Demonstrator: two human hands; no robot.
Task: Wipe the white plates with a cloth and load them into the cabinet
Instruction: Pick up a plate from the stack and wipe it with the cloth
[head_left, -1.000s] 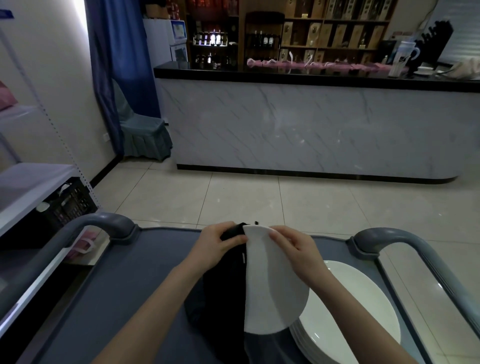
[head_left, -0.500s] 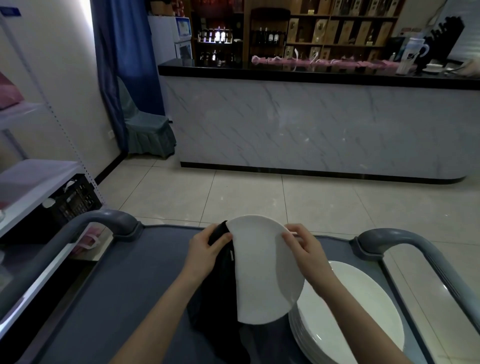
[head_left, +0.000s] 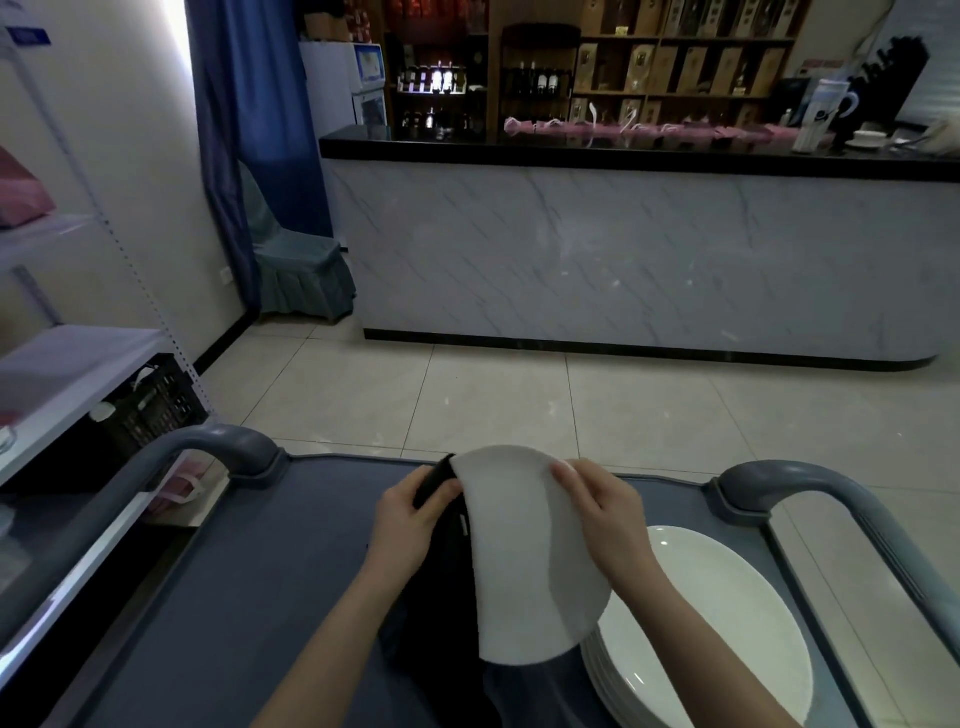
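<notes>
Over the middle of the grey cart (head_left: 234, 597), a white plate (head_left: 524, 561) stands tilted on edge. The right hand (head_left: 605, 519) pinches its right rim; the left hand (head_left: 410, 519) grips a black cloth (head_left: 441, 623) against its left rim. A stack of plates (head_left: 717, 634) sits near right on the cart.

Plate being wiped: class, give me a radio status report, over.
Left hand grips black cloth against plate, left rim; right hand pinches right rim. Plate tilted over cart. Plate stack below, right.
</notes>
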